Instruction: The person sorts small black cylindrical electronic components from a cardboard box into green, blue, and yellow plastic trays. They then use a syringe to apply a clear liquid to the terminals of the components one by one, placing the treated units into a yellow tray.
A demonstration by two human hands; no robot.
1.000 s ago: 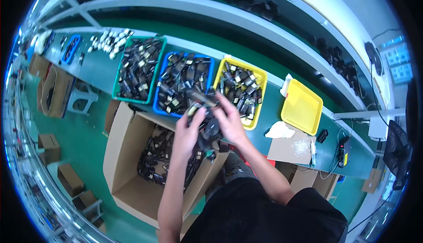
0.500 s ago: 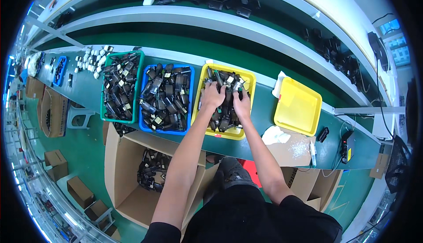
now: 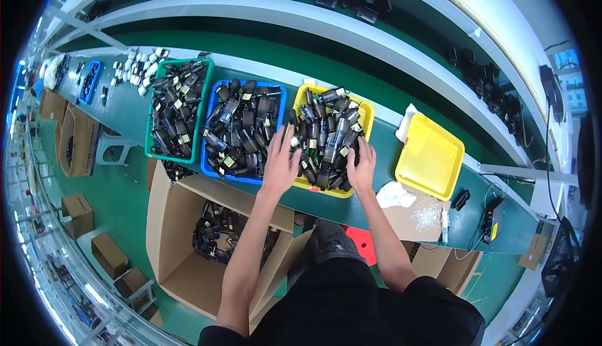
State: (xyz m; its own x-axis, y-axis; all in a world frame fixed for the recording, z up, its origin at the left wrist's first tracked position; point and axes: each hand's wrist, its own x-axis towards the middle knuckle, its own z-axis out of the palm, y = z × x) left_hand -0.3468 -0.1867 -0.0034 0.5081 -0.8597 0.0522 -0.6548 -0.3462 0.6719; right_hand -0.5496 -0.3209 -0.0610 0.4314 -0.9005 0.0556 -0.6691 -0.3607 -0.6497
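In front of me a yellow tray [image 3: 369,117] is heaped with black power adapters [image 3: 326,134], some with pale labels. My left hand [image 3: 281,161] hovers at its left side, near the gap beside the blue bin; its fingers are stretched out and nothing shows in them. At the tray's right edge is my right hand [image 3: 362,163], fingers apart and likewise holding nothing visible. The blue bin [image 3: 283,104] to the left is full of similar adapters, and so is the green bin [image 3: 207,76] beyond it.
A second yellow tray [image 3: 431,157] lies to the right, with white tissue [image 3: 395,194] and a cardboard sheet [image 3: 414,217] in front of it. Below the bench stands an open carton [image 3: 179,233] with more adapters. A metal shelf [image 3: 301,36] runs along the back.
Both hands have come off the heap. The left moved toward me and left, the right toward me and slightly right, and their fingers have spread. The view has shifted a little.
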